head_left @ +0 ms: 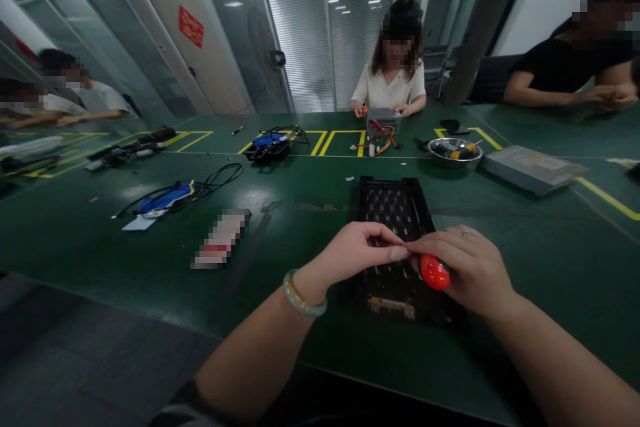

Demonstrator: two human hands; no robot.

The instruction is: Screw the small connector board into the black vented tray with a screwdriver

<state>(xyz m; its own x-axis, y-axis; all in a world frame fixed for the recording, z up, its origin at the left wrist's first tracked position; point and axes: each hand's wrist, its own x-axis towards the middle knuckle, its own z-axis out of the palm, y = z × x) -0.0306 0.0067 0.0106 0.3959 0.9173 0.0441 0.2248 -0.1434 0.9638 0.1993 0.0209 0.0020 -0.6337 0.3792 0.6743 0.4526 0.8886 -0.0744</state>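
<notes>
My right hand (467,267) is wrapped round a red-handled screwdriver (435,272); the rounded end of the handle faces me and its shaft is hidden. The thumb and fingers of my left hand (353,253) are pinched together, their tips meeting the fingers of my right hand. Whatever is between those tips is too small to make out. Both hands are above a black plastic tray-like casing (364,203) with rows of small marks or holes inside. A brownish strip (391,307) lies at its near end.
Beyond the casing stand a metal bowl (455,161) of small parts and a grey flat box (535,167). To the left lie a phone-like slab (221,239), a blue cable bundle (167,198) and a black part (267,150) with cables. A person opposite handles a grey wired box (384,121).
</notes>
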